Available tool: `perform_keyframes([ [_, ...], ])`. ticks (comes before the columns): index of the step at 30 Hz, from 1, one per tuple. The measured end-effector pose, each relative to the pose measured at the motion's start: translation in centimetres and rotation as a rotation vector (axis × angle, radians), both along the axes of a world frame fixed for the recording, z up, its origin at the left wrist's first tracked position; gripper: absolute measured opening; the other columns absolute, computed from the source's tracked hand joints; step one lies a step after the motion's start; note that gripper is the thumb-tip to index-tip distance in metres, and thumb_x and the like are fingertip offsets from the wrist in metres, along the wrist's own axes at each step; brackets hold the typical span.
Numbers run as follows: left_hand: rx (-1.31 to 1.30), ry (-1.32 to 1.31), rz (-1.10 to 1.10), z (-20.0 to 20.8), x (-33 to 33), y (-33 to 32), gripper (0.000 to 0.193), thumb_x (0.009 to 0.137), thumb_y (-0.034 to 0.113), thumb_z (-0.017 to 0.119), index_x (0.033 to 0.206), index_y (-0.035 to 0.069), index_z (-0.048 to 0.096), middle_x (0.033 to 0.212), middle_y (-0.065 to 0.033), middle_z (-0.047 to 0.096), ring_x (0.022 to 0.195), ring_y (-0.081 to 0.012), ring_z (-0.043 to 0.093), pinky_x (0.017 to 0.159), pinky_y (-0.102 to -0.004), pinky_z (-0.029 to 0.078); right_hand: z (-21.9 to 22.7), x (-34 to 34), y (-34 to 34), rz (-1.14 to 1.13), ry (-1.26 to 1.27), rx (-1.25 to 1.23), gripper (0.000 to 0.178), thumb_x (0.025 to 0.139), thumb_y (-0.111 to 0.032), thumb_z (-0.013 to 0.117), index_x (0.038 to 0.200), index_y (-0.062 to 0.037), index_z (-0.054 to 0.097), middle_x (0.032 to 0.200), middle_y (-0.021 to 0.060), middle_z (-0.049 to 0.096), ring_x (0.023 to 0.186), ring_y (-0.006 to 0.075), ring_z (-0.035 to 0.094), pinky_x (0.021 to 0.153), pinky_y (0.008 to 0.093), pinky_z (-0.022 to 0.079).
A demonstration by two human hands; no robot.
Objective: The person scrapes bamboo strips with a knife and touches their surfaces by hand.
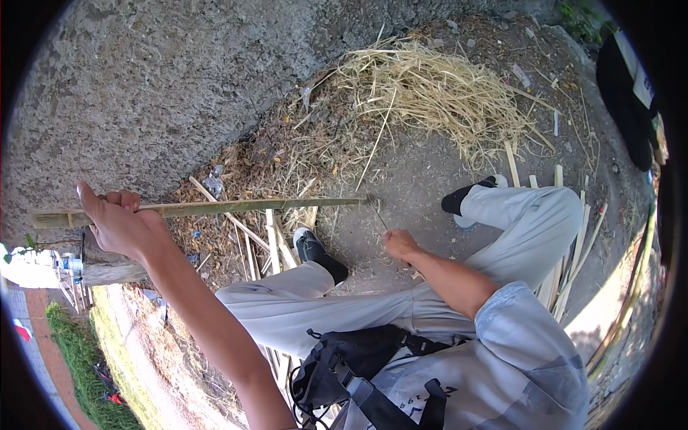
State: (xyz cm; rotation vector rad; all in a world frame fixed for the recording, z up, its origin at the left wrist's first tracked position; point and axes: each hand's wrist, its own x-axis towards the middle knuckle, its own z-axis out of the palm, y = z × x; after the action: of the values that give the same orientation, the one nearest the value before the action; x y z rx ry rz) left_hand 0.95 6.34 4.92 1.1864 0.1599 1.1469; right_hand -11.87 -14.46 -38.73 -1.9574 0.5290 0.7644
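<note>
Clearly saw long green bamboo strip [251, 206] clasped in left hand [118, 223], nine o'clock; slim dark metallic tool [378, 214] in right hand [401, 245]; judged strip light, springy, best held at broad end [57, 218].

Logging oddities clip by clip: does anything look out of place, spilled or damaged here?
Yes, slightly: a clear plastic scrap lies among dry leaves near the concrete, looking like stray litter. One strand also strays from the pale heap onto the dirt. The held strip shows no clear damage.
</note>
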Motion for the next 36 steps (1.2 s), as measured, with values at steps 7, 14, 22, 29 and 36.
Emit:
perform_keyframes([
  [7, 0.064, -0.065, -0.940, -0.4, -0.8, 2.9, 0.040, 0.091, 0.019, 0.054, 0.059, 0.017, 0.031, 0.047, 0.0057, 0.024, 0.038, -0.0046, 0.023, 0.039, -0.0218, 0.020, 5.6, 0.8, 3.5, 0.072, -0.474, 0.007, 0.048, 0.098, -0.034, 0.036, 0.088, 0.0041, 0.063, 0.080, 0.0300, 0.062, 0.080, 0.0477, 0.060, 0.075, 0.0529, 0.048],
  [14, 0.135, -0.314, -1.632, -0.6, -0.9, 3.1, 0.037, 0.089, 0.015, 0.053, 0.059, 0.018, 0.034, 0.037, 0.0091, 0.033, 0.027, 0.0005, 0.026, 0.029, -0.0145, 0.021, 16.2, -1.0, 4.7, 0.034, -0.900, 0.289, 0.041, 0.099, -0.029, 0.037, 0.088, 0.0035, 0.060, 0.069, 0.0270, 0.061, 0.065, 0.0471, 0.059, 0.065, 0.0524, 0.048],
  [22, 0.233, -0.335, -1.746, -0.8, -1.4, 1.1, 0.038, 0.088, 0.015, 0.056, 0.056, 0.019, 0.035, 0.036, 0.0099, 0.035, 0.028, 0.0018, 0.028, 0.030, -0.0127, 0.025, 10.4, 0.4, 1.0, 0.086, -0.220, 0.092, 0.049, 0.098, -0.030, 0.036, 0.075, 0.0054, 0.061, 0.069, 0.0292, 0.060, 0.070, 0.0475, 0.059, 0.069, 0.0536, 0.047],
  [29, 0.189, -0.356, -1.785, -0.5, -0.8, 0.4, 0.045, 0.096, 0.027, 0.051, 0.055, 0.019, 0.033, 0.037, 0.0089, 0.033, 0.026, -0.0007, 0.025, 0.028, -0.0153, 0.025, 23.0, -0.2, 3.6, 0.070, -0.898, 0.395, 0.038, 0.099, -0.027, 0.038, 0.097, 0.0028, 0.062, 0.069, 0.0213, 0.062, 0.063, 0.0396, 0.062, 0.057, 0.0434, 0.046],
  [36, 0.230, -0.357, -1.853, -0.5, -0.9, -0.6, 0.046, 0.096, 0.029, 0.050, 0.055, 0.019, 0.034, 0.037, 0.0088, 0.030, 0.028, -0.0017, 0.018, 0.028, -0.0197, 0.024, 12.4, 0.6, 0.3, -0.041, -0.214, 0.218, 0.041, 0.100, -0.028, 0.037, 0.094, 0.0021, 0.064, 0.068, 0.0208, 0.061, 0.061, 0.0389, 0.060, 0.059, 0.0459, 0.046],
])
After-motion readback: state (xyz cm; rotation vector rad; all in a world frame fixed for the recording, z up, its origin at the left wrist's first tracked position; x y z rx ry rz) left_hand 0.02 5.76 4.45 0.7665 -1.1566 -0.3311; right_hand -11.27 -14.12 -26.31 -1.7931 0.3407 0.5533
